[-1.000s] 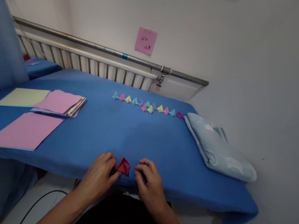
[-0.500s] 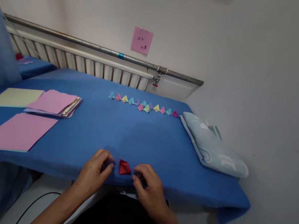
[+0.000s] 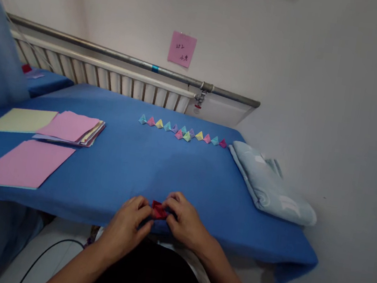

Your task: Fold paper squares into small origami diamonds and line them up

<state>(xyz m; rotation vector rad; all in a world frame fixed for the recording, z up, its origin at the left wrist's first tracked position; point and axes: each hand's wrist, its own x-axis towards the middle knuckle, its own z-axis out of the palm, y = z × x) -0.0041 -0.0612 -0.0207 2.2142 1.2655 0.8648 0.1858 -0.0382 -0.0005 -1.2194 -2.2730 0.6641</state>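
Note:
A small red folded-paper piece (image 3: 159,211) lies at the front edge of the blue-covered table (image 3: 120,169), between my two hands. My left hand (image 3: 132,218) pinches its left side with the fingertips. On the opposite side, my right hand (image 3: 182,217) has thumb and fingers closed on the right edge. The fingers cover part of the red paper, so its full shape is hidden. Farther back, a row of small folded-paper pieces (image 3: 199,135) in blue, pink, yellow, purple and green stretches across the cloth, with a few forming a second line in front.
On the left lie a stack of coloured paper (image 3: 68,126), yellow sheets (image 3: 23,120) and larger pink sheets (image 3: 24,164). A folded light-blue blanket (image 3: 272,187) rests at the right end. Behind the table run a radiator (image 3: 126,86) and a metal pipe (image 3: 116,53). A pink note (image 3: 182,49) hangs on the wall.
Both hands have moved inward from either side of the red folded-paper piece and now grip it. The view has shifted slightly.

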